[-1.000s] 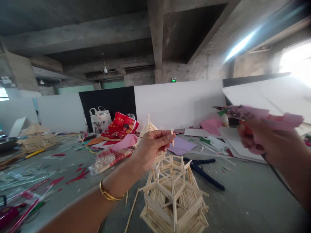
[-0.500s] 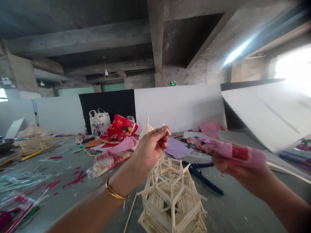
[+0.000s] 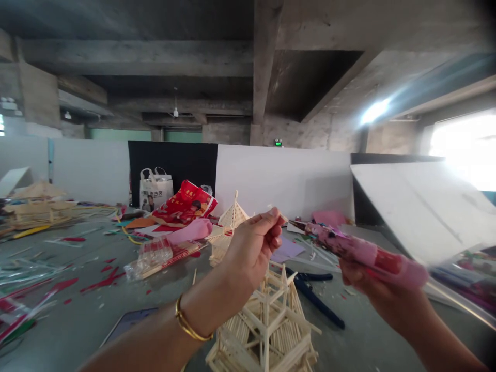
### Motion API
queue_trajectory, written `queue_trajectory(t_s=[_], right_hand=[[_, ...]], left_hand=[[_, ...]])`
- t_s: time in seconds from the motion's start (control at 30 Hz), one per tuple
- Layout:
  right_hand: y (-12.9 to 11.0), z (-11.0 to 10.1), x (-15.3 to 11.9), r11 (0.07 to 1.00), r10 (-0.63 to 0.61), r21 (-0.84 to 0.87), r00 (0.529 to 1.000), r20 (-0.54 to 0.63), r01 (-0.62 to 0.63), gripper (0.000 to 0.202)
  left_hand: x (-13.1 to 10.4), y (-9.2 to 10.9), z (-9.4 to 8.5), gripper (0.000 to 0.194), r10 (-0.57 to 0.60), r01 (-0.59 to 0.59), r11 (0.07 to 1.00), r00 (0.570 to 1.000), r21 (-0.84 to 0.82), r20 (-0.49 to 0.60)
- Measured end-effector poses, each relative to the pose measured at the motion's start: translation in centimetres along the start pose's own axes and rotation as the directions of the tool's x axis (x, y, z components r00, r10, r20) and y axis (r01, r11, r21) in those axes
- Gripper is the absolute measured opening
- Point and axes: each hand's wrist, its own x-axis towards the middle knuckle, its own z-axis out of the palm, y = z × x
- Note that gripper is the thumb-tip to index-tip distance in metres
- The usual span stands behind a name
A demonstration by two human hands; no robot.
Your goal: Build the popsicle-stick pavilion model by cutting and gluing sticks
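Observation:
My left hand (image 3: 250, 248) is raised in a pinch, with a short wooden stick (image 3: 284, 217) between thumb and finger. A pink hot glue gun (image 3: 372, 257), its dark nozzle pointing left, is gripped by my right hand (image 3: 374, 289). The nozzle tip is close to the stick's end; whether they touch I cannot tell. Below my hands stands a tiered framework of wooden sticks (image 3: 267, 328), partly covered by my left forearm. Behind my left hand rises a pointed stick roof (image 3: 234, 214), its lower part partly hidden.
Dark blue-handled pliers (image 3: 320, 302) lie right of the framework. To the left are a clear plastic packet (image 3: 155, 253), red scraps (image 3: 101, 279) and a phone-like slab (image 3: 127, 323). A red bag (image 3: 186, 204) lies farther back. A tilted white board (image 3: 422, 201) stands at right.
The glue gun's nozzle and the stick have come nearer each other. My left hand has shifted right and slightly down in the picture. The camera view has tilted, showing the phone-like slab.

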Motion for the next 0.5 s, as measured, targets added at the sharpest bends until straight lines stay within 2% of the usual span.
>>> queue_trajectory(t_s=[0.07,0.2,0.33,0.5], right_hand=[[-0.04,-0.13,-0.01,0.999,-0.004,-0.039,0.999,0.043,0.005,0.033],[0.38,-0.19,0.01,0.999,0.033,0.009,0.997,0.070,-0.034,0.029],[0.85,-0.06,0.00,0.999,-0.017,0.029,0.996,0.086,0.014,0.031],[0.75,0.06,-0.14,1.000,-0.012,0.013,1.000,0.025,0.012,0.032]], left_hand=[[0.01,-0.07,0.02,0.017,0.006,-0.006,1.000,1.000,-0.004,0.007],[-0.03,-0.08,0.07,0.016,-0.007,0.007,1.000,1.000,-0.028,-0.003],[-0.08,-0.04,0.13,0.015,-0.024,0.023,0.999,1.000,-0.046,-0.011],[0.03,-0.10,0.14,0.016,-0.035,0.034,0.998,0.999,-0.055,-0.010]])
